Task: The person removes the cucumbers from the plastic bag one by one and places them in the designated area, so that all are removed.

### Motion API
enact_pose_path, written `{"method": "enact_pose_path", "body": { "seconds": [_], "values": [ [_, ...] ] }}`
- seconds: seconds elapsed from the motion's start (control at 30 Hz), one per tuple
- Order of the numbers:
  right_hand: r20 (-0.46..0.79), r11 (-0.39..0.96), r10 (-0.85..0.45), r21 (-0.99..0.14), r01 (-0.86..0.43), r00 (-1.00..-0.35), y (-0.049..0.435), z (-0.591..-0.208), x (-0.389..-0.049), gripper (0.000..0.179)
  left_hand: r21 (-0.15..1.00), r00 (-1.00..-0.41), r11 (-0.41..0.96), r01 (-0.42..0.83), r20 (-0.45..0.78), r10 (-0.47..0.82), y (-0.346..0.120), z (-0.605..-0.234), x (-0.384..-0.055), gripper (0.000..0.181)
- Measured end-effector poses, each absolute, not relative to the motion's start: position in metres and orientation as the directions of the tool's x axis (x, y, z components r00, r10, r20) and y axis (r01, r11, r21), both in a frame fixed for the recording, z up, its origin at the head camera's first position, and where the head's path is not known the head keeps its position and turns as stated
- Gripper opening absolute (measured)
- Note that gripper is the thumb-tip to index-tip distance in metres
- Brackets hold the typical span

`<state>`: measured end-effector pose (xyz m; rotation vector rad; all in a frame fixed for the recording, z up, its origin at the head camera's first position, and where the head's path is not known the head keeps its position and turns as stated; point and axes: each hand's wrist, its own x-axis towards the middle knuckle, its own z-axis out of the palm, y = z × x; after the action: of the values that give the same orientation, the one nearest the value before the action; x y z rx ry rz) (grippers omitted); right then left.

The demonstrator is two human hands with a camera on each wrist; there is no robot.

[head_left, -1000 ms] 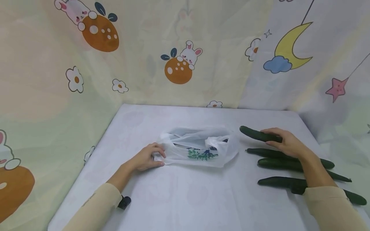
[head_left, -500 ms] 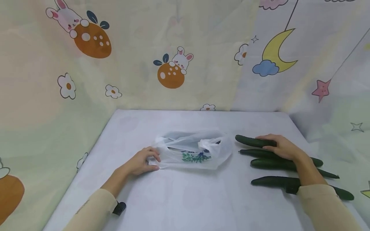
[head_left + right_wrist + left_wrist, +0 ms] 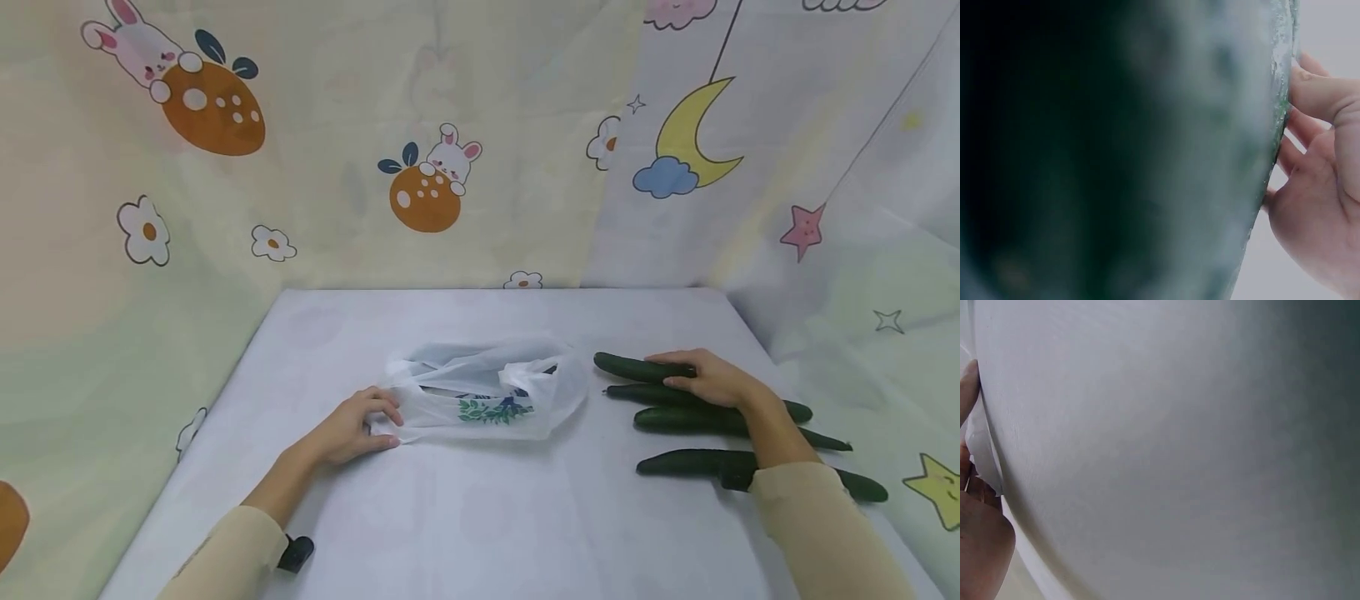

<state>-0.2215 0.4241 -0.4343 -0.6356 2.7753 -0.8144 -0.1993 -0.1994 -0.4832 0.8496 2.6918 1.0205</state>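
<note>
My left hand (image 3: 352, 423) pinches the left end of a white plastic bag (image 3: 435, 425) with a green leaf print. In the left wrist view, a crumpled bag edge (image 3: 984, 450) shows between thumb and fingers. On the right, my right hand (image 3: 705, 379) grips the right end of the farthest dark green cucumber (image 3: 630, 365), thumb on the near side, fingers over the far side. That cucumber lies just beyond another cucumber (image 3: 637, 394). Two more, a middle cucumber (image 3: 682, 419) and a nearest cucumber (image 3: 675, 462), lie partly hidden beneath my right forearm. Blurred green skin (image 3: 1179, 156) fills much of the right wrist view.
A white cloth covers the table (image 3: 465, 517). Behind it hangs a printed curtain (image 3: 525, 192) with rabbits, flowers and a moon. Black wrist cameras show at the left sleeve (image 3: 296, 554) and the right sleeve (image 3: 737, 477).
The whole head view has shifted left. My right hand has brought the farthest cucumber down closer to the one beside it. My left hand stays at the bag's left end.
</note>
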Motion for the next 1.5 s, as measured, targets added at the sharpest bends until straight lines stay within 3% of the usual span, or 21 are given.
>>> {"method": "enact_pose_path", "body": {
  "seconds": [0.33, 0.57, 1.27, 1.5],
  "values": [
    [-0.074, 0.769, -0.480, -0.516, -0.378, -0.874, 0.415, -0.429, -0.228, 0.041, 0.624, -0.829, 0.617, 0.479, 0.092, 0.551, -0.204, -0.482, -0.200, 0.019],
    [-0.061, 0.779, -0.436, -0.525, -0.343, -0.898, 0.407, -0.417, -0.227, 0.043, 0.617, -0.827, 0.619, 0.485, 0.094, 0.555, -0.203, -0.482, -0.204, 0.020],
    [0.200, 0.725, -0.415, -0.517, -0.455, -0.888, 0.353, -0.389, -0.225, 0.054, 0.601, -0.817, 0.635, 0.486, 0.055, 0.574, -0.201, -0.485, -0.202, 0.018],
    [0.216, 0.704, -0.424, -0.533, -0.470, -0.879, 0.327, -0.380, -0.227, 0.055, 0.610, -0.812, 0.619, 0.495, 0.070, 0.580, -0.201, -0.485, -0.200, 0.018]
  ]
}}
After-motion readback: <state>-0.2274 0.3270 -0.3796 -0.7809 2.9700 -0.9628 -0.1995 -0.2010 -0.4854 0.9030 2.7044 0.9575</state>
